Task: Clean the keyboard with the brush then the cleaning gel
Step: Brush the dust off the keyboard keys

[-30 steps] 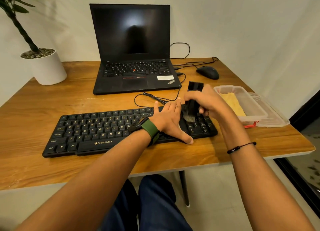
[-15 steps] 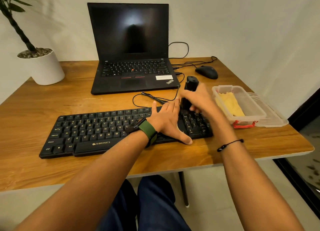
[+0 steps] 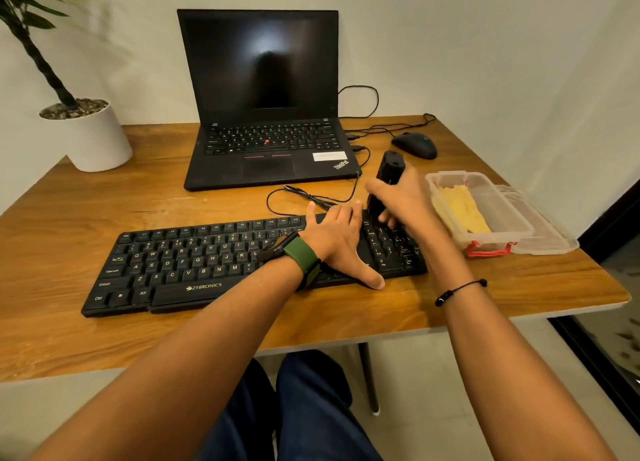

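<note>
A left hand (image 3: 337, 239) lies flat and spread on the black Zebronics keyboard (image 3: 194, 263); just beside it the right hand (image 3: 403, 197) grips a black brush (image 3: 388, 180) upright over the numeric keys, yellow cleaning gel (image 3: 462, 209) boxed beyond.

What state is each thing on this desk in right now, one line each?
Laptop: lid open, screen dark.
Brush: upright in right hand, over the keyboard number pad.
Left hand: flat on keyboard.
Container: open, yellow gel inside.
Lid: off, beside container.
</note>
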